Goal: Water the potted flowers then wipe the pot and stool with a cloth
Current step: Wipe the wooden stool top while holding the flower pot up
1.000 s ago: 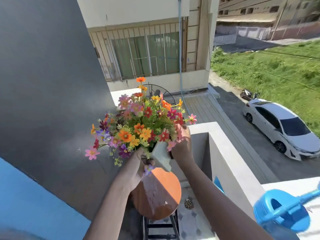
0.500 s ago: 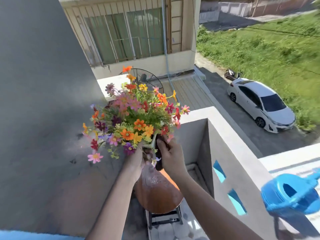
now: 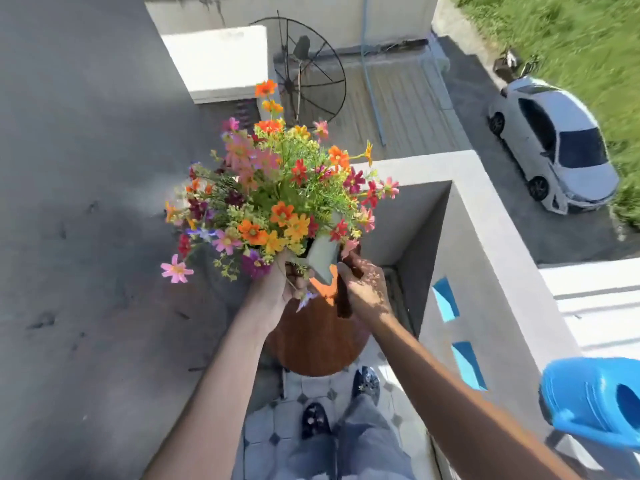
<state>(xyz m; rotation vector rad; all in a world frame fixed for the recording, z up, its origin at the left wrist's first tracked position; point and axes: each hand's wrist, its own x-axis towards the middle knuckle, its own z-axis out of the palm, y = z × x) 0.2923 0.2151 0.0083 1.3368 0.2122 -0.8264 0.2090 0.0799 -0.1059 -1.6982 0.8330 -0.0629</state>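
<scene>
A round terracotta flower pot [image 3: 311, 344] full of orange, pink and red flowers [image 3: 277, 195] stands in the balcony corner. It hides most of the stool; only a dark leg [image 3: 282, 379] shows beneath it. My left hand [image 3: 277, 289] grips the pot's rim under the blooms. My right hand [image 3: 363, 289] presses a dark cloth [image 3: 343, 301] against the pot's upper right side. A pale grey wedge [image 3: 323, 259] sticks up between the hands; I cannot tell what it is.
A blue watering can [image 3: 595, 400] sits on the parapet ledge [image 3: 491, 237] at lower right. A grey wall [image 3: 86, 202] runs close along the left. My feet [image 3: 315, 419] stand on patterned tiles just before the pot. Far below are a white car [image 3: 554, 143] and a wire dish [image 3: 304, 71].
The view has tilted downward, so my feet and the tiles now show. My right hand with the dark cloth has shifted slightly on the pot's upper side. My left hand stays on the rim.
</scene>
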